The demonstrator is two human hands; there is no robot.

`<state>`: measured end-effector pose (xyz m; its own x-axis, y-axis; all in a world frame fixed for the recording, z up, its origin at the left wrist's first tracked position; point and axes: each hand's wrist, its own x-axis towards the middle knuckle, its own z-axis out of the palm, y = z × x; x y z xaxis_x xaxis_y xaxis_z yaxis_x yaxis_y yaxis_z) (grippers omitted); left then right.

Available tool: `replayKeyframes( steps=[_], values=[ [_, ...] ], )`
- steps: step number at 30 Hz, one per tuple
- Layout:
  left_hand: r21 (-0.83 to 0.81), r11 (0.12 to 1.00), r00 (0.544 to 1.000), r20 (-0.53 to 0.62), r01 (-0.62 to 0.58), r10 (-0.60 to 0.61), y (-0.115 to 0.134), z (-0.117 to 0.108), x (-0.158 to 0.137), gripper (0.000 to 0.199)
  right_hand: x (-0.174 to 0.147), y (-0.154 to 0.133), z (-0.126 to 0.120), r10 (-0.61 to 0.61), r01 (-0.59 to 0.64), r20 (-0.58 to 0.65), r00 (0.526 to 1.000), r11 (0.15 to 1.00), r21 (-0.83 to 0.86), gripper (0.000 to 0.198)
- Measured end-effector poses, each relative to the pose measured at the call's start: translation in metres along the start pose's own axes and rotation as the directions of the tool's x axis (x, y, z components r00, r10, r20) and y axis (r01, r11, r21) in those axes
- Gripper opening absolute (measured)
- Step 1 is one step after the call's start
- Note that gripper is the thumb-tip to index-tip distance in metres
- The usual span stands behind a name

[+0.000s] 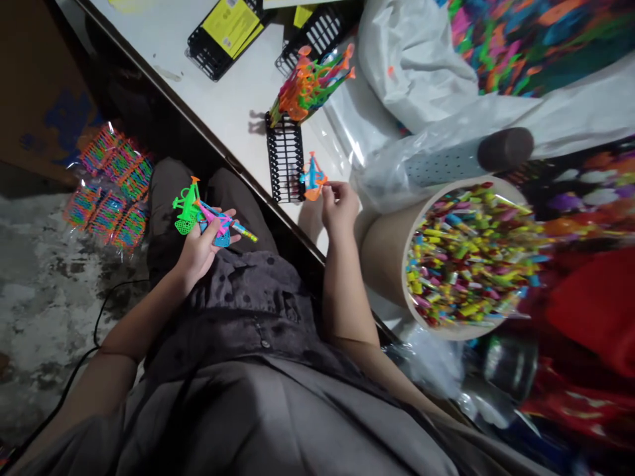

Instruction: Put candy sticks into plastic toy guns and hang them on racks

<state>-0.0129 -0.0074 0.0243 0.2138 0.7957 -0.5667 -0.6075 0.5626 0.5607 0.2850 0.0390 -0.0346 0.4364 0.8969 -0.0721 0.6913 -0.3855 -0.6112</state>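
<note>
Over my lap, my left hand (pixel 199 251) is closed round several small plastic toy pieces (pixel 187 206) in green, pink, blue and orange. A thin stick with yellow bands (pixel 247 231) pokes out past its fingers. At the table edge, my right hand (pixel 340 208) pinches an orange and blue plastic toy piece (pixel 314 180) with a flared tip. That piece is beside a black slotted rack (pixel 286 158), apparently at its right edge; whether they touch I cannot tell. A bunch of similar orange, green and pink pieces (pixel 300 92) stands at the rack's far end.
More black racks with yellow cards (pixel 225 30) lie at the back of the table. To the right are a tub (pixel 387 251) full of colourful sticks (pixel 466 258) and a white sack (pixel 411 59) of coloured pieces. Wrapped packs (pixel 112 188) sit at the left.
</note>
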Motion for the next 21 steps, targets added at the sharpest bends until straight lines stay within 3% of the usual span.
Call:
replayKeyframes(
  steps=[2, 4, 7, 9, 10, 11, 13, 18, 21],
  values=[
    [-0.010, 1.000, 1.000, -0.023, -0.002, 0.002, 0.002, -0.003, -0.001, 0.030, 0.009, 0.020, 0.002, 0.016, -0.019, -0.024, 1.000, 0.992, -0.125, 0.022],
    [-0.020, 1.000, 1.000, -0.029, -0.004, 0.003, 0.003, -0.003, -0.003, 0.030, 0.005, 0.023, 0.003, -0.029, 0.015, -0.071, 0.997, 0.982, -0.189, 0.024],
    [-0.008, 1.000, 1.000, 0.004, -0.008, 0.008, 0.004, 0.002, -0.006, 0.038, -0.027, -0.009, 0.000, -0.190, 0.190, -0.009, 0.982, 0.981, -0.047, 0.034],
    [0.023, 1.000, 1.000, 0.015, -0.014, 0.013, 0.005, 0.006, -0.007, 0.044, -0.056, -0.045, -0.004, -0.341, 0.317, 0.160, 0.926, 0.935, 0.159, 0.037],
    [0.042, 0.999, 1.000, 0.016, -0.015, 0.015, 0.006, 0.008, -0.008, 0.045, -0.069, -0.064, -0.006, -0.427, 0.369, 0.244, 0.871, 0.895, 0.249, 0.038],
    [0.060, 0.998, 1.000, 0.015, -0.015, 0.014, 0.006, 0.010, -0.008, 0.046, -0.081, -0.081, -0.007, -0.497, 0.410, 0.283, 0.820, 0.856, 0.316, 0.038],
    [0.089, 0.996, 1.000, 0.023, -0.017, 0.015, 0.008, 0.015, -0.010, 0.047, -0.097, -0.106, -0.009, -0.562, 0.449, 0.267, 0.783, 0.807, 0.384, 0.035],
    [0.182, 0.982, 0.997, 0.075, -0.043, 0.030, 0.010, 0.023, -0.016, 0.053, -0.105, -0.120, -0.009, -0.561, 0.480, 0.098, 0.822, 0.775, 0.412, 0.022],
    [0.296, 0.955, 0.996, 0.087, -0.021, -0.005, 0.004, 0.023, -0.018, 0.054, -0.103, -0.118, -0.011, -0.563, 0.490, 0.072, 0.824, 0.770, 0.408, 0.023]
  ],
)
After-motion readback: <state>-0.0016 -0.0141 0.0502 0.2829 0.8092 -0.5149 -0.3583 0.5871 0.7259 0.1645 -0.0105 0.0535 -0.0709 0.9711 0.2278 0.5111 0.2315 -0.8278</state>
